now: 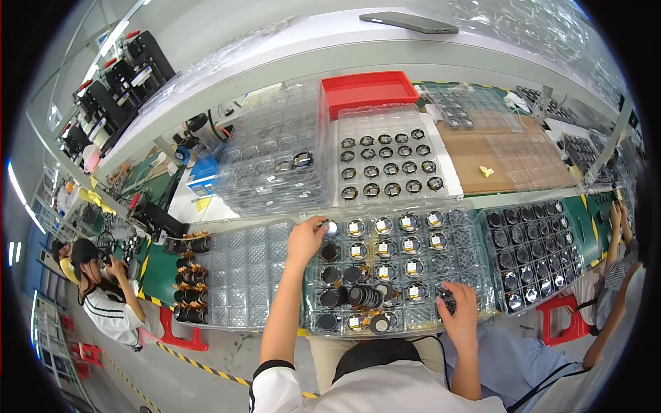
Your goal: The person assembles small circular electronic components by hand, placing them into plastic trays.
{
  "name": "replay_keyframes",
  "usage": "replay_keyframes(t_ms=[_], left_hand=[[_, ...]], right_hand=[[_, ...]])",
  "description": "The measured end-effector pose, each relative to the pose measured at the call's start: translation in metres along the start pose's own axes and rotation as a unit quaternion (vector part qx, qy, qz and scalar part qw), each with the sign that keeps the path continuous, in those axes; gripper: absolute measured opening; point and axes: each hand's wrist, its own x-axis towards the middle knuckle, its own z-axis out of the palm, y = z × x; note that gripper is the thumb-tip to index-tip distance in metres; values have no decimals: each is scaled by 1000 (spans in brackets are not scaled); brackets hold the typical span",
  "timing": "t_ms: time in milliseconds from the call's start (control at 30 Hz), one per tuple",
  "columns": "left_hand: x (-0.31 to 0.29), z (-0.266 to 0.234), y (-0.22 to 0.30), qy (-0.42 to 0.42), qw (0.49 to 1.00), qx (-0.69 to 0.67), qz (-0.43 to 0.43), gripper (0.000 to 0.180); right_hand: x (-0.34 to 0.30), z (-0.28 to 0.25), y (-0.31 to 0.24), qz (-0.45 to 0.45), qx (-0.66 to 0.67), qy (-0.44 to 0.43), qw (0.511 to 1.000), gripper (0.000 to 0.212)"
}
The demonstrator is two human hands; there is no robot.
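Before me lies a clear plastic compartment tray (451, 265) with round modules. Several show silver faces with white labels (383, 225); others are black discs (331, 276). My left hand (307, 239) is at the tray's far left corner, fingers pinched at the edge of a shiny round disc (332, 228). A leaning row of black discs (365, 297) lies across the near part of the tray. My right hand (460, 311) hangs over the near right compartments, thumb and fingers curled about something dark, mostly hidden.
To the left is another clear tray (237, 275) beside black round parts with orange flex strips (191, 288). A tray of black discs (530, 255) stands right. Behind are stacked clear trays (275, 186), a tray of modules (390, 155) and a red bin (368, 89). A shelf (310, 58) crosses above.
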Motion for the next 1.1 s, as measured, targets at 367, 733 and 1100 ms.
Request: replay_keyframes(t_ms=[367, 733, 1100], left_hand=[[-11, 2, 19, 67, 990, 128, 8, 27], [-124, -32, 186, 45, 958, -116, 257, 10], [-247, 109, 143, -406, 696, -130, 578, 21]], right_hand=[[4, 20, 19, -61, -79, 21, 995, 25], [74, -67, -110, -405, -58, 35, 912, 37], [-69, -113, -35, 75, 227, 191, 952, 18]])
